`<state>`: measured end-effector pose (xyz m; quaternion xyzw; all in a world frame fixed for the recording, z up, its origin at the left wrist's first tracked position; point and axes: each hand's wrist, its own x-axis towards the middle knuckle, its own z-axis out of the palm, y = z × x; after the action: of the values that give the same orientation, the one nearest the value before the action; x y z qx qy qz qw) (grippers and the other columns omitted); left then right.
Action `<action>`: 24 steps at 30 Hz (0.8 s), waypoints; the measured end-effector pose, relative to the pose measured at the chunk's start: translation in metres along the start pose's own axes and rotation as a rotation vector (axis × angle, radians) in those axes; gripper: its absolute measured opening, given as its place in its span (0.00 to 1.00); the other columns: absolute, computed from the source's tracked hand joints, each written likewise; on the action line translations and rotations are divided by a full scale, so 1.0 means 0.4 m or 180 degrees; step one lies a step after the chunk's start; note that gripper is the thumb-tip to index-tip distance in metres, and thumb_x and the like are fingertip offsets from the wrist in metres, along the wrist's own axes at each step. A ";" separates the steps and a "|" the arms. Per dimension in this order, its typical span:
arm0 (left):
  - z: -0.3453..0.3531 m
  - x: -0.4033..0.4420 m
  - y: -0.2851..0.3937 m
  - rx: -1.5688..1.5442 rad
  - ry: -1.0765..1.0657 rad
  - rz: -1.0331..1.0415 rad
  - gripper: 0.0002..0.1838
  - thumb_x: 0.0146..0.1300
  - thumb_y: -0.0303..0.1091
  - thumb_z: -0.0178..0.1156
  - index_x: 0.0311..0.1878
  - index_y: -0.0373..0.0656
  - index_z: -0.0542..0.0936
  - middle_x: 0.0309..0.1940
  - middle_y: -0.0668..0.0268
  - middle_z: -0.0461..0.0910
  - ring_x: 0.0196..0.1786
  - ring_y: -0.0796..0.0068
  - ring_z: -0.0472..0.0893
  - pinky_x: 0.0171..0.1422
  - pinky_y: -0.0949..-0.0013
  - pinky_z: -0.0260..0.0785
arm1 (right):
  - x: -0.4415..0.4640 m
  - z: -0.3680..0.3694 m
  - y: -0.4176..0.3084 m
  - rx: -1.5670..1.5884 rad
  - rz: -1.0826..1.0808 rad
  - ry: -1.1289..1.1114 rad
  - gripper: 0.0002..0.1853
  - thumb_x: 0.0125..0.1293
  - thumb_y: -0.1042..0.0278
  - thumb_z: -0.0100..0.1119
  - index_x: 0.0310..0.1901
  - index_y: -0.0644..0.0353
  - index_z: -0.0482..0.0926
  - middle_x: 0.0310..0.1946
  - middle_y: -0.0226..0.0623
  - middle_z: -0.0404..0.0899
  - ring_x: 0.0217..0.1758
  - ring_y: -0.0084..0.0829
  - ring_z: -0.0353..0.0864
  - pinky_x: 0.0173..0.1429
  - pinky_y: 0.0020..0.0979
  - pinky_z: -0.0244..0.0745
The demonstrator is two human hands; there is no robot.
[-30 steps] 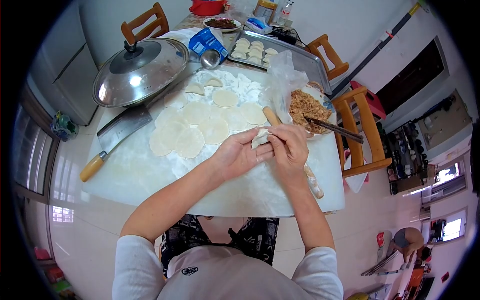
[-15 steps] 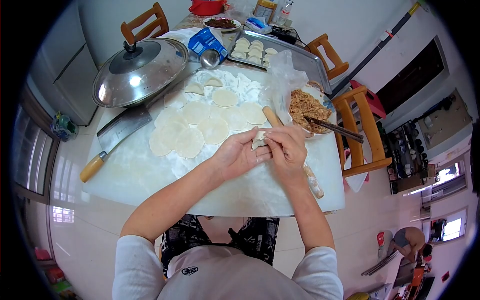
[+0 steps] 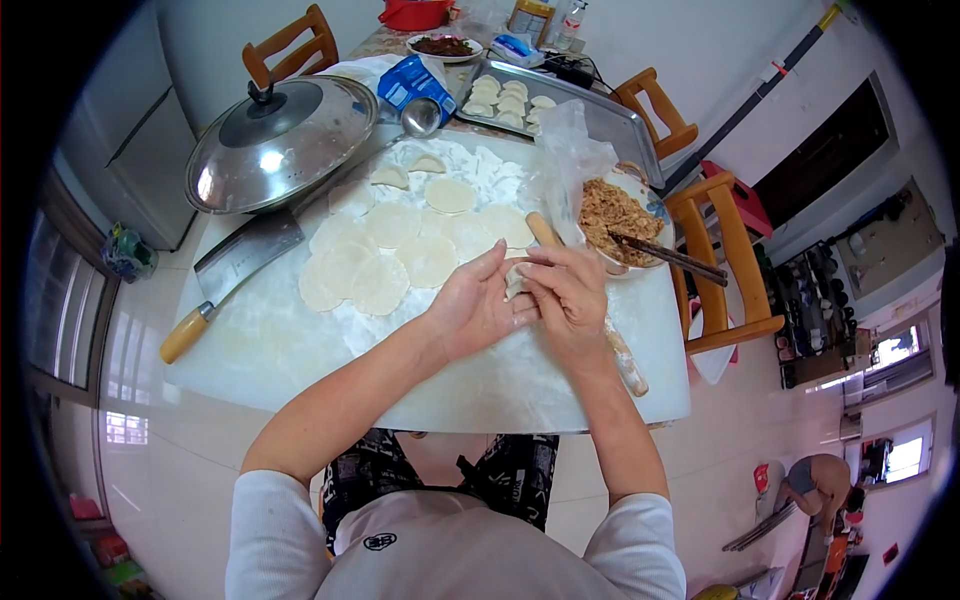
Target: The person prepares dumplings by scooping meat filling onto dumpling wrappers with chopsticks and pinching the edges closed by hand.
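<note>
A small folded dumpling (image 3: 515,281) lies between my two hands, partly hidden by fingers. It rests on the fingers of my left hand (image 3: 474,308), whose thumb stands raised off the dough. My right hand (image 3: 568,300) pinches the dumpling's edge from the other side. Beyond my hands, round dough wrappers (image 3: 427,260) lie overlapping on a floured white board (image 3: 480,390). A rolling pin (image 3: 625,360) lies partly under my right hand. To the right sits a bowl of minced filling (image 3: 618,218), with chopsticks (image 3: 680,258) resting across it.
A cleaver (image 3: 245,258) and a lidded wok (image 3: 283,140) stand at left. Behind the board, a metal tray (image 3: 600,125) holds several dumplings, beside a blue bag (image 3: 410,85) and a ladle (image 3: 421,117). Wooden chairs (image 3: 722,265) flank the table. A person (image 3: 822,482) bends over at far right.
My left thumb has lifted away from the dumpling. My right fingers have shifted slightly on its edge, and the dumpling stays in about the same place.
</note>
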<state>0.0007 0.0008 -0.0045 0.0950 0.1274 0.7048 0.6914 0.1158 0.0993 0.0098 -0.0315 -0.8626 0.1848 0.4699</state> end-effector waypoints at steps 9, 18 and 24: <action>-0.017 0.005 0.001 0.0031 -0.0228 -0.0013 0.29 0.76 0.52 0.31 0.61 0.34 0.66 0.54 0.58 0.74 0.57 0.66 0.75 0.67 0.60 0.63 | 0.001 0.000 0.004 -0.0044 -0.0158 -0.0227 0.07 0.48 0.75 0.66 0.31 0.54 0.85 0.45 0.30 0.82 0.49 0.35 0.75 0.52 0.36 0.63; -0.015 0.002 0.005 0.0156 -0.0200 -0.0040 0.31 0.75 0.54 0.31 0.64 0.35 0.63 0.56 0.57 0.73 0.56 0.66 0.75 0.64 0.61 0.65 | -0.004 0.007 0.012 -0.0112 -0.0300 -0.0418 0.09 0.43 0.76 0.65 0.30 0.53 0.83 0.48 0.31 0.79 0.52 0.37 0.74 0.54 0.38 0.63; -0.027 0.006 0.007 0.0042 -0.0272 -0.0051 0.31 0.74 0.56 0.31 0.62 0.38 0.64 0.54 0.58 0.73 0.53 0.68 0.75 0.61 0.62 0.66 | 0.002 0.001 -0.003 -0.0142 -0.0365 -0.0585 0.09 0.46 0.74 0.66 0.32 0.54 0.82 0.50 0.32 0.78 0.53 0.37 0.74 0.55 0.39 0.63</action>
<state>-0.0053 0.0026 -0.0138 0.1284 0.1032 0.6937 0.7012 0.1152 0.0982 0.0107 0.0246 -0.9064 0.1404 0.3977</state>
